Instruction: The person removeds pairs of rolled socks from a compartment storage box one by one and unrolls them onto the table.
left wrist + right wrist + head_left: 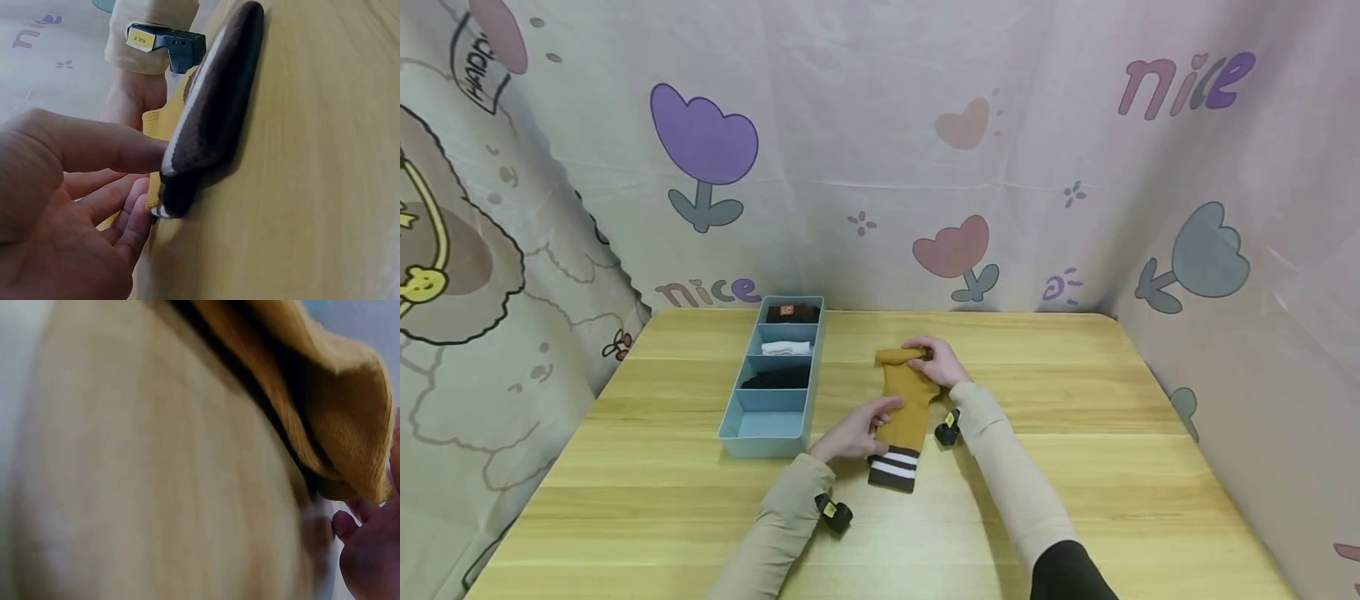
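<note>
A mustard-yellow sock (908, 408) lies lengthwise on the table, its dark brown cuff with white stripes towards the near side. At its far end a part is folded over to the left. My left hand (855, 432) pinches the sock's left edge just above the cuff; in the left wrist view the thumb and fingers lie on either side of the fabric, and the cuff (209, 100) stands raised. My right hand (938, 362) grips the folded far end. In the right wrist view the yellow fabric (353, 419) bulges up beside that hand's fingers.
A light blue organizer box (771, 423) with a row of compartments stands left of the sock. Inside are a dark brown folded item (793, 313), a white one (786, 347) and a black one (777, 378); the nearest compartment is bare. A patterned curtain (850, 150) hangs behind the wooden table (1075, 467).
</note>
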Demonstrator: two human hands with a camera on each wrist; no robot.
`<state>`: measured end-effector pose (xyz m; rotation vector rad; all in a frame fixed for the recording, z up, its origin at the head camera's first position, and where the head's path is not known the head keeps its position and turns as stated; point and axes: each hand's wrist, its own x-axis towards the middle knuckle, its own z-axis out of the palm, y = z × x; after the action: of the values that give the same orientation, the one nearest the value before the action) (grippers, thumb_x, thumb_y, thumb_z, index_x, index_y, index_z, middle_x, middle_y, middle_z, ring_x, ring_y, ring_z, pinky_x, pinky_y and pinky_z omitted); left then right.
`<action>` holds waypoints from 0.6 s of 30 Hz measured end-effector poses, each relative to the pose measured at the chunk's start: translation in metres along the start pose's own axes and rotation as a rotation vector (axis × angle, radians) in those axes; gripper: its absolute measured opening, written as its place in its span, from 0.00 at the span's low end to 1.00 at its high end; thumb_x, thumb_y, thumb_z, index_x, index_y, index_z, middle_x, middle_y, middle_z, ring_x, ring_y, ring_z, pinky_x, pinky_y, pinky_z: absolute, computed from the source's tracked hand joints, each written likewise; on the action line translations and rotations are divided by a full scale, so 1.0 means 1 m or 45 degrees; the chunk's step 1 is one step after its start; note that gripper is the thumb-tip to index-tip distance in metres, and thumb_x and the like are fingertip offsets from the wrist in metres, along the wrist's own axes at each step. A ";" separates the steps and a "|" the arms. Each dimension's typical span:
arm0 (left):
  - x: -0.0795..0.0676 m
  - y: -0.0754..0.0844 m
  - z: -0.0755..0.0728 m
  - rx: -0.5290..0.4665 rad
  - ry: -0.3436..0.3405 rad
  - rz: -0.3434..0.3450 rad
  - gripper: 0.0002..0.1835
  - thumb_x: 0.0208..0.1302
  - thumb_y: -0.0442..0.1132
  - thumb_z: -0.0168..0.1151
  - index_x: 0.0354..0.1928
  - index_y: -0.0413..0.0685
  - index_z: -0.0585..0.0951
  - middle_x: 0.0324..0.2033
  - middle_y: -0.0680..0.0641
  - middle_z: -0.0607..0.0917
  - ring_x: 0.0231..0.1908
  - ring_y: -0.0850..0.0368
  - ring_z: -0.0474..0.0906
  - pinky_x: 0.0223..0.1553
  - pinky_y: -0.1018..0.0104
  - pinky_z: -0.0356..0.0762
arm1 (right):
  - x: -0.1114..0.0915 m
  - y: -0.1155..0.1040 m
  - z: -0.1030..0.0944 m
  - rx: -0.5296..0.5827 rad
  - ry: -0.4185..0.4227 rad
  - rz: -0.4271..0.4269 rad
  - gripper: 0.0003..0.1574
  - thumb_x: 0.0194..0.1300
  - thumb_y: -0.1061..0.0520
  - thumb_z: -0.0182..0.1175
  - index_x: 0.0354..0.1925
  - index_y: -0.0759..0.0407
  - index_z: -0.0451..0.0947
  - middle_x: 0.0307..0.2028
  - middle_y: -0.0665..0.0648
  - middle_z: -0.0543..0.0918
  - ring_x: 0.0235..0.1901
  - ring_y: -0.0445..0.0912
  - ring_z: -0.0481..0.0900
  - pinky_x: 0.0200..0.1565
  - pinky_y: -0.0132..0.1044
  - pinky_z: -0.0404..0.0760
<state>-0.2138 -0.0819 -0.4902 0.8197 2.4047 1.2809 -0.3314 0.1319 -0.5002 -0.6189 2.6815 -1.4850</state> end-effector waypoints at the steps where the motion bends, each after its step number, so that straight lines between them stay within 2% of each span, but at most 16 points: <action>1: 0.000 0.000 0.000 -0.004 -0.008 0.002 0.41 0.50 0.21 0.65 0.70 0.32 0.66 0.67 0.35 0.74 0.56 0.44 0.74 0.62 0.55 0.74 | 0.000 0.001 0.000 -0.017 0.009 0.006 0.20 0.64 0.67 0.63 0.55 0.64 0.81 0.56 0.66 0.84 0.55 0.57 0.81 0.56 0.41 0.77; 8: -0.004 -0.001 -0.004 -0.046 -0.049 0.040 0.40 0.50 0.21 0.63 0.70 0.32 0.66 0.68 0.34 0.74 0.56 0.43 0.74 0.63 0.55 0.73 | 0.003 0.004 0.000 -0.025 0.012 0.027 0.21 0.66 0.63 0.64 0.58 0.64 0.80 0.57 0.65 0.83 0.57 0.58 0.80 0.61 0.50 0.76; 13: -0.006 -0.003 -0.006 -0.053 -0.071 0.073 0.40 0.50 0.22 0.62 0.70 0.31 0.66 0.68 0.33 0.73 0.56 0.44 0.73 0.63 0.59 0.73 | 0.005 0.004 -0.001 -0.012 -0.021 0.014 0.21 0.63 0.66 0.66 0.55 0.64 0.80 0.54 0.65 0.84 0.53 0.56 0.80 0.58 0.46 0.77; 18: -0.007 -0.002 -0.006 -0.061 -0.079 0.073 0.40 0.51 0.22 0.63 0.70 0.31 0.66 0.68 0.33 0.73 0.56 0.44 0.73 0.63 0.59 0.73 | 0.009 0.001 -0.001 -0.060 -0.002 0.064 0.18 0.67 0.63 0.64 0.55 0.64 0.81 0.54 0.65 0.85 0.51 0.55 0.81 0.55 0.43 0.78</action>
<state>-0.2121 -0.0909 -0.4885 0.9068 2.3092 1.3095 -0.3400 0.1307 -0.4991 -0.5501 2.7170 -1.4125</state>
